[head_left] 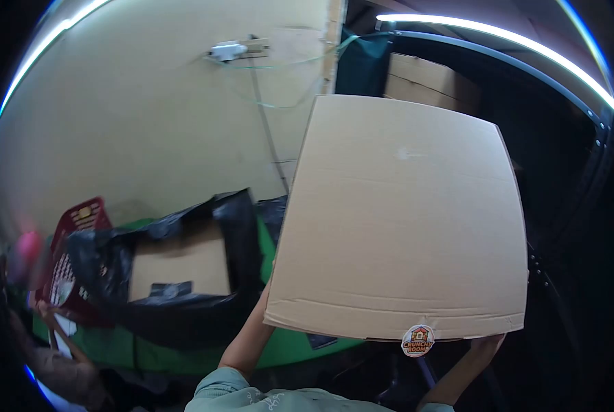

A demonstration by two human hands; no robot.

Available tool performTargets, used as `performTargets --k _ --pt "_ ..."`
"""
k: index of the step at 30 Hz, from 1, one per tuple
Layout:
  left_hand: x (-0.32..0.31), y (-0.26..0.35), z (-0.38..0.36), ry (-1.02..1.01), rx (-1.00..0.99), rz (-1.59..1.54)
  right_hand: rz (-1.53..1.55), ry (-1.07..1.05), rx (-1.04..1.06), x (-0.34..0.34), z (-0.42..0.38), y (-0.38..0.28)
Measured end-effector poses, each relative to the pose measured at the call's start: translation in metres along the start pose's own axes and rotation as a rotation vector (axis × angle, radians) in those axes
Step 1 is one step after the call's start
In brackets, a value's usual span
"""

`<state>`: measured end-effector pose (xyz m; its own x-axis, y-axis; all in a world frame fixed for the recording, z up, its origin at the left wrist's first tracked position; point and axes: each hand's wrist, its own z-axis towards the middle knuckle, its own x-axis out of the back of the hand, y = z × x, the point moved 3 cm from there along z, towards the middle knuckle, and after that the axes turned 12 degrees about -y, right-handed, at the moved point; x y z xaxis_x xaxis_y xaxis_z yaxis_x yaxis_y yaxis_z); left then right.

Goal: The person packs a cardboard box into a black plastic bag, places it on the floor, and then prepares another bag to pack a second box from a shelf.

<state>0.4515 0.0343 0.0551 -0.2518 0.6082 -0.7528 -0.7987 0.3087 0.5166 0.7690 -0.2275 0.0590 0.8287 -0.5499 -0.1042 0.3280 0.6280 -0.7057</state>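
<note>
A large closed cardboard box is held up in front of me and takes up the middle and right of the view. At its lower front edge is a round sticker reading "Crunchy Room". My left hand supports the box at its left side, mostly hidden behind it. Under the lower right corner my right hand grips the box, its fingers out of sight beneath the cardboard.
On a green-covered table lies a black plastic bag around another cardboard box. A dark red basket stands to its left, near another person's hand. More boxes sit behind, beside a dark metal frame.
</note>
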Motion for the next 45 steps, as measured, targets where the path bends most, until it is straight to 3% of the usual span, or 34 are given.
performTargets --k 4,9,13,17,18,21,26,31,32,35,38,42,45 --pt "0.007 0.092 -0.102 0.141 -0.164 0.155 0.431 -0.424 -0.130 -0.074 -0.004 0.001" --pt "0.007 0.201 -0.241 0.336 -0.369 0.379 0.217 -0.568 -0.196 -0.238 -0.007 -0.052" --pt "0.005 0.270 -0.329 0.468 -0.483 0.541 0.506 -0.814 -0.283 -0.335 -0.021 -0.095" --pt "0.003 0.297 -0.375 0.545 -0.463 0.643 0.587 -0.911 -0.371 -0.385 -0.040 -0.091" --pt "0.002 0.306 -0.378 0.701 -0.430 0.594 0.579 -0.899 -0.375 -0.394 -0.048 -0.088" --pt "0.004 0.310 -0.370 0.771 -0.320 0.569 0.545 -0.841 -0.389 -0.404 -0.060 -0.082" --pt "0.016 0.301 -0.348 0.568 0.130 0.724 0.481 -0.816 -0.544 -0.384 -0.060 -0.059" --pt "-0.021 0.287 -0.295 0.451 0.508 0.951 0.362 -0.767 -0.602 -0.365 -0.040 -0.050" --pt "-0.002 0.288 -0.293 0.397 0.484 1.082 0.352 -0.768 -0.595 -0.366 -0.035 -0.049" --pt "0.000 0.301 -0.278 0.385 0.499 0.998 0.291 -0.811 -0.566 -0.377 -0.024 -0.055" --pt "0.020 0.322 -0.270 0.384 0.533 1.183 0.255 -0.841 -0.513 -0.397 -0.016 -0.056" --pt "0.053 0.350 -0.260 0.527 0.414 1.183 0.261 -0.823 -0.467 -0.429 -0.023 -0.048" --pt "0.067 0.354 -0.254 0.593 0.177 1.266 0.274 -0.803 -0.446 -0.448 -0.025 -0.032"
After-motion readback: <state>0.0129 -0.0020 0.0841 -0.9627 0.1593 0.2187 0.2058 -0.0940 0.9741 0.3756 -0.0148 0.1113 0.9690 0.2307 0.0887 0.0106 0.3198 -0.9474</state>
